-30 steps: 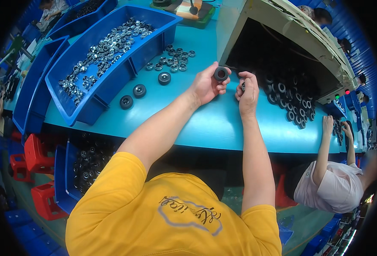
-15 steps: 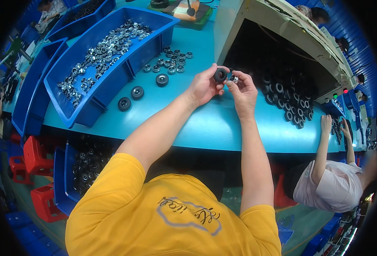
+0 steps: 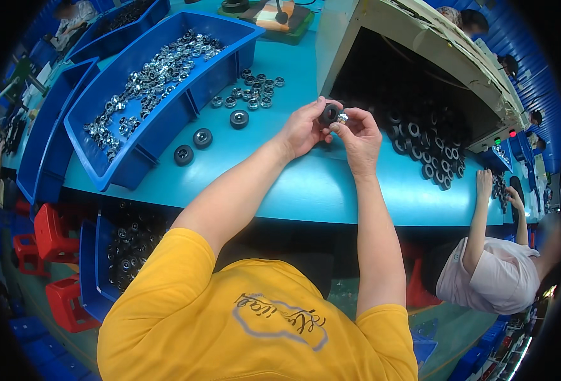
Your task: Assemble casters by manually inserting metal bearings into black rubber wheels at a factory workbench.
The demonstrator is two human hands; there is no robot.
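Observation:
Between the thumb and fingers of my left hand point(image 3: 302, 129) is a small black rubber tyre point(image 3: 329, 115), its hole turned toward my right hand point(image 3: 360, 136). That hand pinches a shiny chrome wheel hub point(image 3: 342, 118), which sits right against the tyre's side. Whether the hub has entered the hole is hard to make out. Left of my hands, several tyres with hubs in them, such as this wheel point(image 3: 238, 119), lie on the turquoise table point(image 3: 306, 200). Loose chrome hubs point(image 3: 254, 95) are grouped just behind them.
A blue bin point(image 3: 195, 105) full of chrome hubs stands at the left. To the right, loose black tyres point(image 3: 429, 152) spill from a pale box-like housing point(image 3: 414, 38). Below the table edge, another blue bin point(image 3: 106, 254) holds dark wheels. A co-worker point(image 3: 493, 267) sits at the right.
My right hand has moved left, bringing the chrome hub from beside the tyre up against it. My left hand keeps its grip on the tyre.

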